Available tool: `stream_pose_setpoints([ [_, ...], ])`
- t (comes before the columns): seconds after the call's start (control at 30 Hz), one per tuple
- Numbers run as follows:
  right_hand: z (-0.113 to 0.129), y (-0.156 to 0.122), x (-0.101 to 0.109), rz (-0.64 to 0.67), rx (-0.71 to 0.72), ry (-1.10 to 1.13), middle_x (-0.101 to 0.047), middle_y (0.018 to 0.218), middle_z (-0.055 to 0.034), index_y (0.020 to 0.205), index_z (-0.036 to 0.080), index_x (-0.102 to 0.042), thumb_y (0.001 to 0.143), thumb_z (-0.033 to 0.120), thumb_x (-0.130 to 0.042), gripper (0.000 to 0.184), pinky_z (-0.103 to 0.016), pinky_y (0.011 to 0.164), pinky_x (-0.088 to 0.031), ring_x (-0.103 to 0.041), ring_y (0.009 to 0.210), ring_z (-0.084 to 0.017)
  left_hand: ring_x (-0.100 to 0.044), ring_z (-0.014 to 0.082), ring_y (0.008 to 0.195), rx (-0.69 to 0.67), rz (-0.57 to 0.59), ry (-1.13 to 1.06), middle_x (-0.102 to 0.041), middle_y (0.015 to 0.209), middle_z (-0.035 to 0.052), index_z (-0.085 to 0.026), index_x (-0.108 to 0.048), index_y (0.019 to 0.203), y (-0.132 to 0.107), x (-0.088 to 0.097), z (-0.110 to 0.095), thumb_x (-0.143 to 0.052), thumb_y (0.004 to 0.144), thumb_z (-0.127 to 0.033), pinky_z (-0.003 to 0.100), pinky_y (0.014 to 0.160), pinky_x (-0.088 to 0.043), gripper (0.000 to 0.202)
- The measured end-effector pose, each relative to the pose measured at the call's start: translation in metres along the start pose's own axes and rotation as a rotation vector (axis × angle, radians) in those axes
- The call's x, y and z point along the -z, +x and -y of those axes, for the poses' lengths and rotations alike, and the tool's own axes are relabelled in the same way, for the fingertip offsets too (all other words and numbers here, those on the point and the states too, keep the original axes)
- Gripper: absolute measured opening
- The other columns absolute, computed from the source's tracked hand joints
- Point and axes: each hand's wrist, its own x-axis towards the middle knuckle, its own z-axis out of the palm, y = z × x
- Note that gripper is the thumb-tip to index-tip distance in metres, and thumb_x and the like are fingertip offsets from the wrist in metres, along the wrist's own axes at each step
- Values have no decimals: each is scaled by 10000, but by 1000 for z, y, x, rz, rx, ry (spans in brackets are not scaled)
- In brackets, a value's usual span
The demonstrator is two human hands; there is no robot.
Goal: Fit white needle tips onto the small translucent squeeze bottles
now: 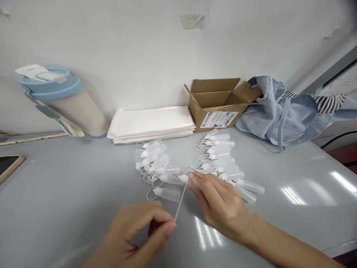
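Observation:
Between the fingers of my right hand [219,197] is a small clear squeeze bottle [190,180] with a white needle-tip top pointing left. A thin white strap [180,204] runs from its neck down to my left hand [142,232], whose thumb and index finger pinch the end and hold it taut. Left of the held bottle lies a cluster of similar bottles [154,156], several with looped straps. To the right and partly behind my right hand lies another group of such bottles [220,156], some hidden by the hand.
Along the wall stand a tumbler [75,104] with a blue lid, a stack of white padded envelopes [153,119] and an open cardboard box [214,119]. A pale blue cloth bag [267,115] leans by the box. A phone [9,165] lies at the grey table's [69,178] left edge.

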Motion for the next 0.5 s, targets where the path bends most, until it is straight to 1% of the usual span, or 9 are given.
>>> stream_pose_setpoints([
  [0.1,1,-2,-3,7,29,5,-695,775,-136,985,11,-586,835,-37,-488,185,-323,653,-586,-646,736,-207,-505,76,514,-178,24,54,-547,582,-54,-193,-567,747,-3,-5,3,-505,881,-153,162,520,-402,153],
  [0.17,1,-4,-5,14,39,-2,-698,782,-139,989,11,-580,826,-51,-484,199,-317,636,-584,-641,725,-203,-506,79,517,-235,31,74,-546,589,-50,-191,-559,769,-3,-6,4,-503,877,-126,166,519,-405,139],
  [0.33,1,-4,-8,67,76,-67,-708,840,-165,977,9,-589,843,-11,-497,164,-301,508,-549,-620,639,-193,-498,79,494,-261,5,90,-537,574,-56,-198,-551,770,-3,-7,5,-500,871,-107,167,499,-401,145],
  [0.4,2,-3,-8,89,98,-77,-709,837,-159,968,14,-598,858,-12,-456,182,-293,496,-538,-626,642,-193,-500,81,491,-252,-15,78,-538,567,-57,-205,-553,757,-3,-8,3,-503,870,-119,168,496,-403,150],
  [0.5,3,0,-6,80,106,-60,-705,799,-139,933,25,-610,859,-32,-416,215,-282,504,-530,-628,640,-183,-501,89,488,-227,-17,68,-543,554,-54,-216,-555,747,-3,-9,-3,-497,866,-139,175,491,-406,153],
])
